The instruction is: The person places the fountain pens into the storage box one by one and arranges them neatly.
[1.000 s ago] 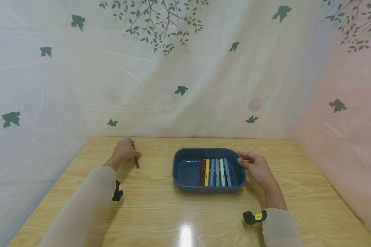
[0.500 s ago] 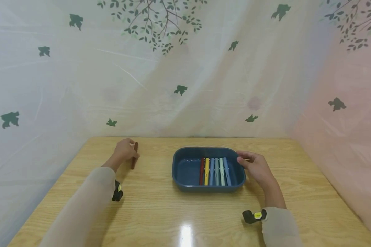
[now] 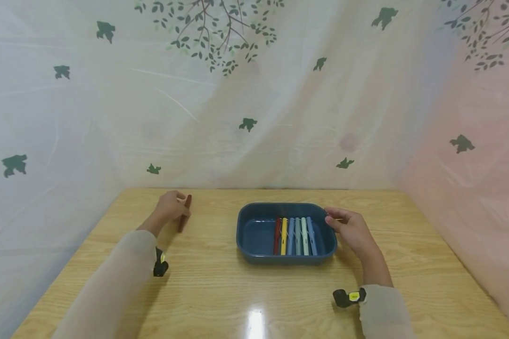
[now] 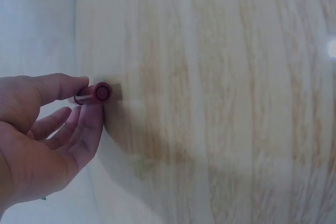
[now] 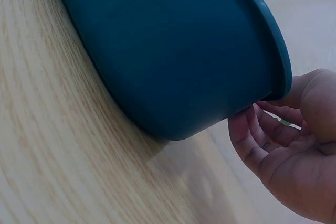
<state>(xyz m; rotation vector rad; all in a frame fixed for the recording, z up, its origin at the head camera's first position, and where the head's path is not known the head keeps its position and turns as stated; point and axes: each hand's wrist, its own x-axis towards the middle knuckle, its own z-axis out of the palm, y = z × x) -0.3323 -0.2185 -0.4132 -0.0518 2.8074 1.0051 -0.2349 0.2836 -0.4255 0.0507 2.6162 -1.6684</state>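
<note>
My left hand [image 3: 168, 208] pinches a dark red pen [image 3: 184, 213] between thumb and fingertips, at the back left of the table. In the left wrist view, the pen's round end [image 4: 102, 93] points toward the camera. My right hand [image 3: 354, 230] grips the right rim of a dark blue rectangular basin [image 3: 246, 254], thumb at the rim and fingers against the outer wall [image 5: 184, 61]. Inside the basin, several pens lie side by side in its right half: a dark red pen [image 3: 277, 236], a yellow pen [image 3: 284, 236], then blue and green ones, such as a pale green pen [image 3: 305, 236].
The wooden table [image 3: 212, 292] runs back to a pale curtain [image 3: 280, 155] printed with leaves and birds. Wrist cameras [image 3: 161, 263] are strapped at both sleeves. Light glares off the table's front.
The dark red pen in my left hand has turned: its far end swung right and its near end left. That hand shifted slightly left. My right hand and the basin have stayed put.
</note>
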